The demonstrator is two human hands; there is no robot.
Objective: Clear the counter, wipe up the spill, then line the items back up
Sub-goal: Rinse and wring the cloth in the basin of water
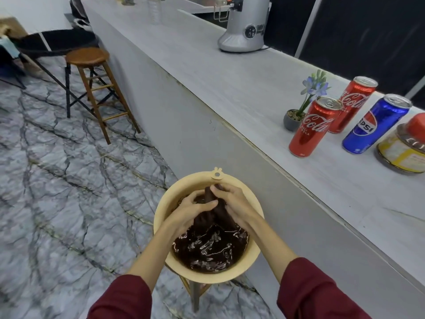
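Head view, looking down past my forearms. My left hand [195, 209] and right hand [232, 203] both grip a dark brown cloth [215, 209], fingers curled round it, twisting it over a tan basin [161, 217] at 6 o'clock. The basin holds dark, rippled liquid [210, 249] and sits on a stand whose legs show beneath its rim. A small tab with a hole projects from the basin's far rim at 12 o'clock of the bowl.

The grey table [230, 93] runs from 11 o'clock to 4 o'clock; its front edge passes just right of the basin. At 3 o'clock stand the items: a front red can [314, 127] lettered "Coca-Cola", a rear red can [355, 103] with the same script, touching or nearly touching it, and a blue can [374, 125] reading "PEPSI", the first letter partly cut. At the frame's right edge is a yellow tin [400, 153] with a red lid; its lettering is too blurred to read. A small potted flower [296, 116] stands just left of the cans. A silver grinder [243, 24] occupies 1 o'clock.

Between grinder and cans the tabletop is bare. Marbled floor [69, 180] lies open from 7 to 10 o'clock; a wooden stool [88, 57] stands at 10 o'clock against the table's face.
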